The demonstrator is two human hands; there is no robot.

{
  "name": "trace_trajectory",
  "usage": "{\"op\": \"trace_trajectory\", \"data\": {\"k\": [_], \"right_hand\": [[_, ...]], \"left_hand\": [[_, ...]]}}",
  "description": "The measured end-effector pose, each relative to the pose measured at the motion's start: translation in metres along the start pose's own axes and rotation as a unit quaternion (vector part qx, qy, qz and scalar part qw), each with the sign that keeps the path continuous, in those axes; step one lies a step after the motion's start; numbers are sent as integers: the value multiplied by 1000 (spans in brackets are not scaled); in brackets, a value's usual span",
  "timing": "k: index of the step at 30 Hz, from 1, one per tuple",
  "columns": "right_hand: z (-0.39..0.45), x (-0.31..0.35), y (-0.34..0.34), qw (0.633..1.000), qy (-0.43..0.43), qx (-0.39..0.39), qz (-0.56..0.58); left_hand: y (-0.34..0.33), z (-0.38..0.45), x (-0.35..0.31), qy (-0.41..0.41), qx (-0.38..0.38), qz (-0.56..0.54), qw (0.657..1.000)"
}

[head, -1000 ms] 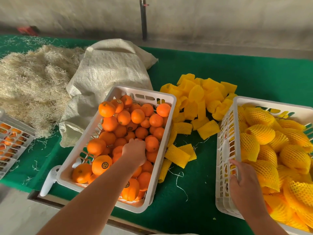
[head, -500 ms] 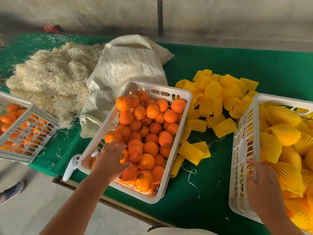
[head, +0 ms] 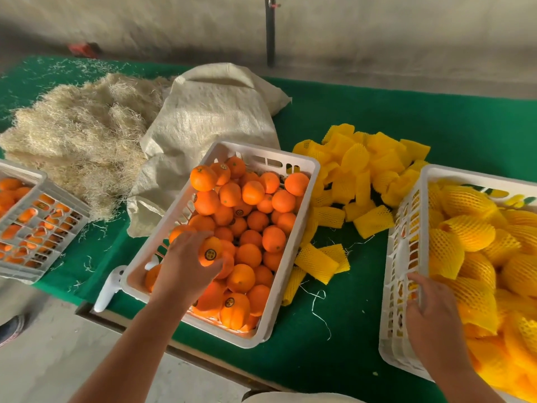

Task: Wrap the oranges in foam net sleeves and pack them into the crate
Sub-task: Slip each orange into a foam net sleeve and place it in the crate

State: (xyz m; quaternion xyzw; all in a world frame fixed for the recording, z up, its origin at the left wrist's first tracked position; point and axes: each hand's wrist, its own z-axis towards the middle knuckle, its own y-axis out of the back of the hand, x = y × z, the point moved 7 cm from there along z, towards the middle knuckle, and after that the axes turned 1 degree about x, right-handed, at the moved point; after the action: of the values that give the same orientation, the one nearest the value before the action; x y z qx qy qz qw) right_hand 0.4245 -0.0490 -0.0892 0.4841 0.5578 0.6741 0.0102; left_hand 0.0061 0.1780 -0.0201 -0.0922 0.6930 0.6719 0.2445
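Observation:
A white crate (head: 290, 248) in the middle holds many bare oranges (head: 252, 216). My left hand (head: 186, 266) is over its near left part and grips one orange (head: 210, 251) with a dark sticker. Loose yellow foam net sleeves (head: 363, 167) lie heaped on the green table behind and between the crates. At the right stands a second white crate (head: 406, 257) filled with oranges wrapped in yellow sleeves (head: 470, 234). My right hand (head: 430, 312) holds this crate's near left rim, fingers curled over the wall.
A third white crate (head: 37, 228) with oranges sits at the left table edge. A pile of straw (head: 78, 132) and a woven sack (head: 209, 117) lie behind. A white handle (head: 109, 286) pokes out by the middle crate. A shoe (head: 11, 327) shows on the floor.
My left hand moved from the crate's middle to its near left and now lifts an orange with a sticker. My right hand stays on the right crate's rim. The camera shifted left.

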Motion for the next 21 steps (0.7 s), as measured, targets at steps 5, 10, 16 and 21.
{"op": "trace_trajectory", "data": {"k": [5, 10, 16, 21], "right_hand": [[-1, 2, 1, 1000, 10, -6, -8], [2, 6, 6, 999, 32, 5, -4], [-4, 12, 7, 997, 11, -21, -79], [-16, 51, 4, 974, 175, -43, -140]], "left_hand": [[-16, -2, -80, -5, 43, -256, 966], [-88, -13, -133, 130, 212, -573, 781], [-120, -9, -150, 46, 208, -429, 878], [-123, -3, -168, -177, 183, -138, 957]]}}
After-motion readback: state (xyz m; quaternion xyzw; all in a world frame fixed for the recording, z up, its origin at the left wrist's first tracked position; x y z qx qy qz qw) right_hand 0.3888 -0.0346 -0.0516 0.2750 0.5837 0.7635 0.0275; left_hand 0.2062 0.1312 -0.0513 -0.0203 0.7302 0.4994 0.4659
